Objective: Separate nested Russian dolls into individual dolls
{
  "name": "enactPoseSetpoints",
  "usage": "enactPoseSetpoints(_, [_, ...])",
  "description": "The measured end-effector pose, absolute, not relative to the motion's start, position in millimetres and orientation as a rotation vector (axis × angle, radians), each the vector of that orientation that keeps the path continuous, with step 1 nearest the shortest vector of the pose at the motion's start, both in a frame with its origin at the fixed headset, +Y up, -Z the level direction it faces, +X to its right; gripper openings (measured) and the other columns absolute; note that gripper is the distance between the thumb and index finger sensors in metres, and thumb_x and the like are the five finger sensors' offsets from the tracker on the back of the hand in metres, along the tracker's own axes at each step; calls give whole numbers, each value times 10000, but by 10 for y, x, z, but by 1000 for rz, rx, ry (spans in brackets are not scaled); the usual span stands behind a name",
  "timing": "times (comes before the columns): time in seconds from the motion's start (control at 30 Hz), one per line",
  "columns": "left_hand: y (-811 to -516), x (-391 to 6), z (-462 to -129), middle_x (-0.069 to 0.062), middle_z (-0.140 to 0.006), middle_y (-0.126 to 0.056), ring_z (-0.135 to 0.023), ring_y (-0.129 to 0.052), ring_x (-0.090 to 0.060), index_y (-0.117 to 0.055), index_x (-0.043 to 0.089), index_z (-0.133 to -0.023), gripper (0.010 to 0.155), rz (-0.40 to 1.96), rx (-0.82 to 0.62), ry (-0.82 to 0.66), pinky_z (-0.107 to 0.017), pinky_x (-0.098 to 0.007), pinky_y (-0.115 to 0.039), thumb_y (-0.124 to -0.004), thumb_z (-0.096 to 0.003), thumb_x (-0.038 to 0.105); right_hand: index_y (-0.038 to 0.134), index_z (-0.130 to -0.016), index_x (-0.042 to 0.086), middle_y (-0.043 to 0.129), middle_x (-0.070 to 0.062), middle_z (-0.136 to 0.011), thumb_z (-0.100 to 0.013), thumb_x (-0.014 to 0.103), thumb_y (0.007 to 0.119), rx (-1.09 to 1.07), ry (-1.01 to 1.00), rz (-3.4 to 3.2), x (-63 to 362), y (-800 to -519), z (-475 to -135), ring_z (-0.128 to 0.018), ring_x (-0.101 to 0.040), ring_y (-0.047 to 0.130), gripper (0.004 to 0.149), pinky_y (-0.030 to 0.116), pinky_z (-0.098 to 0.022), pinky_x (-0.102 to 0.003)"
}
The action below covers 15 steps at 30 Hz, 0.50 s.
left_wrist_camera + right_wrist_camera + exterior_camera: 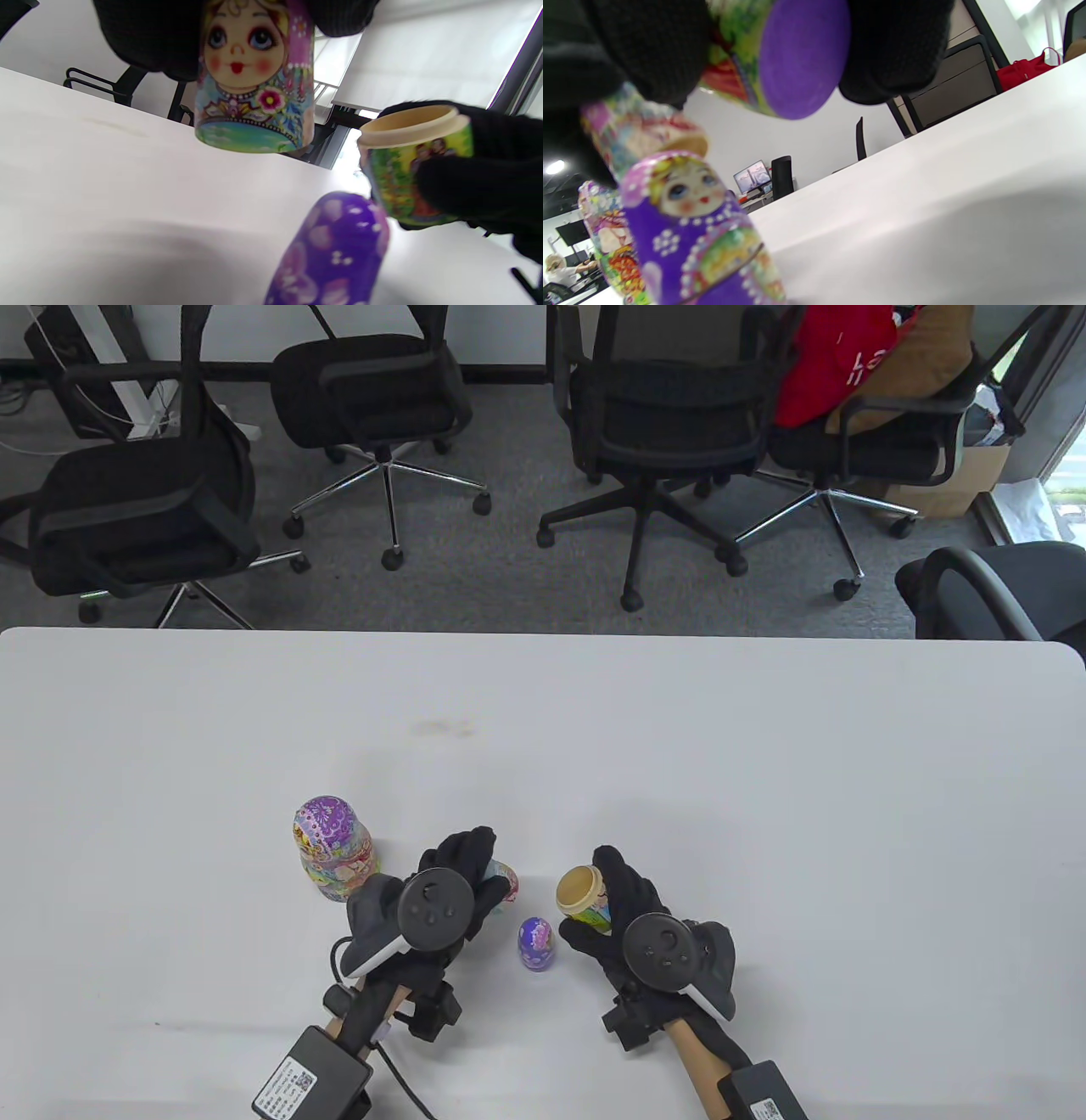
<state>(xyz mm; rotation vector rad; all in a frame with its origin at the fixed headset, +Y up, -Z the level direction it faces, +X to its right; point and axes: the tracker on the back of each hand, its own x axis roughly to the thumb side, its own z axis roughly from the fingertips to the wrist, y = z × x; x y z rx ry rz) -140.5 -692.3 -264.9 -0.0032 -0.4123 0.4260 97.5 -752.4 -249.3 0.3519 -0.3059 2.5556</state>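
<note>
Doll top (253, 80), your left hand (454, 891) gripping; doll base (584, 899), right hand (624, 920) gripping: rejoin squarely, clear of small doll (538, 942).

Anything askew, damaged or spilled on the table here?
Nothing stands out. The left hand holds a doll's top half, the right hand its open bottom half, as separating requires. The small purple doll and the large doll stand upright on the table, with no visible damage.

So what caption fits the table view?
Left hand holds a doll top, right hand its bottom half; small purple doll between.
</note>
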Motion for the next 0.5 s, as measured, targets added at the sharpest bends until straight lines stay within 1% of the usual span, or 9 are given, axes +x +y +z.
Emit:
enactPoseSetpoints(0.2, [-6807, -1363, -2560, -235, -1095, -698, -892, -842, -418, -570, 62, -1140, 644, 567, 23, -484, -615, -465, -819, -650, -597, 400, 423, -1078, 45, 663, -185, -1017, -394, 483, 844, 416, -308, 2556, 869, -7494, -2440, -807, -386, 785, 915, 758, -612, -448])
enactPoseSetpoints(0.37, [-6780, -1334, -2522, -240, -1092, -699, -887, -844, -421, -570, 56, -1139, 644, 640, 28, -513, -613, -465, -822, -647, -599, 398, 418, -1080, 51, 657, -180, -1025, -392, 477, 847, 458, -300, 2554, 812, -7488, -2413, -821, -386, 777, 915, 752, -625, -452])
enactPoseSetpoints(0.5, [-6798, -1314, -2520, -245, -1089, -698, -886, -844, -422, -568, 52, -1139, 643, 696, 0, -527, -616, -465, -821, -646, -600, 395, 417, -1080, 53, 653, -176, -1029, -391, 473, 848, 479, -296, 2549, 785, -7485, -2400, -830, -384, 773, 915, 748, -631, -455])
